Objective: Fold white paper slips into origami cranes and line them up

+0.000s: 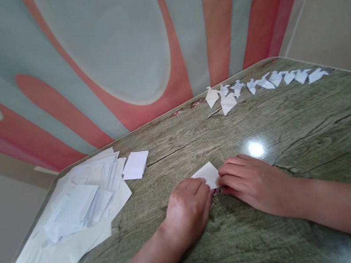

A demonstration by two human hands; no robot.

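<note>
A small folded piece of white paper (208,174) lies on the table between my two hands. My left hand (189,203) is closed on its lower left edge, with the fingers curled and the thumb mostly hidden. At the right edge of the same paper, my right hand (246,180) has its fingers bent together and pressed on it. Several folded white paper birds (276,78) stand in a row along the far right side, with one bird (228,103) a little in front of the others.
A loose pile of white sheets and folded papers (113,204) covers the left end of the wood-grain table (167,160). Beside it lies a small folded white stack (136,165). A wall with a red and grey pattern (106,40) rises behind the table's far edge.
</note>
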